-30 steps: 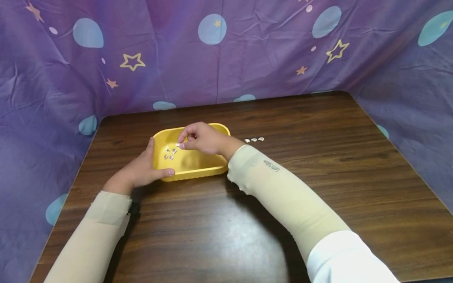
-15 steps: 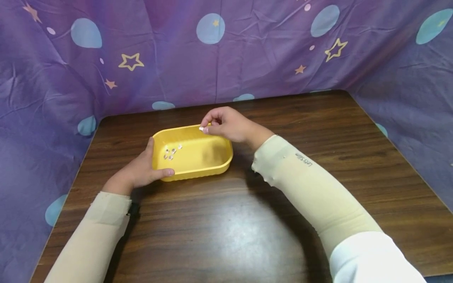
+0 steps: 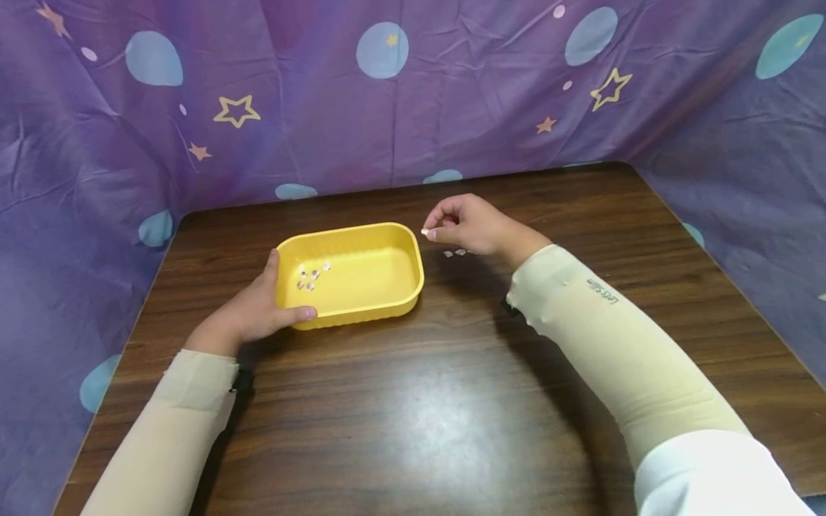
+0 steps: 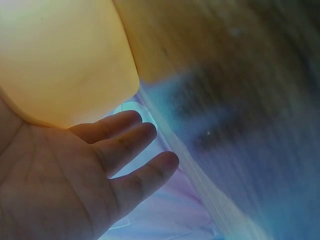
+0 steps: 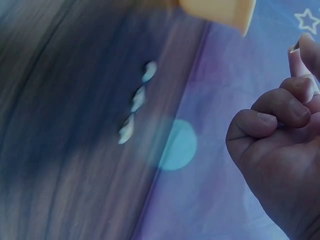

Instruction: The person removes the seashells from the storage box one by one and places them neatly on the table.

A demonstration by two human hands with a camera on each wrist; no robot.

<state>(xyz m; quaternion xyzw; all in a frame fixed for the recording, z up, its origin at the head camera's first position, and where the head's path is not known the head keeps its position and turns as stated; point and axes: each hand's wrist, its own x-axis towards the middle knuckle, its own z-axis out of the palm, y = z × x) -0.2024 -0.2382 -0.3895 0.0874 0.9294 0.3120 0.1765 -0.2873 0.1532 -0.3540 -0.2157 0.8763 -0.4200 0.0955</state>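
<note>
Tabletop (image 3: 361, 401) — white piece (image 3: 424, 231) pinched at tip of right grip (image 3: 472, 225)

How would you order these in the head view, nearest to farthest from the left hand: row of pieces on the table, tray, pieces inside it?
1. Tray: the left hand holds its left end.
2. Pieces inside: toward that same end.
3. Row of pieces: on the table, past the right end.

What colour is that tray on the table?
Yellow; the tray shows best in the head view.
</note>
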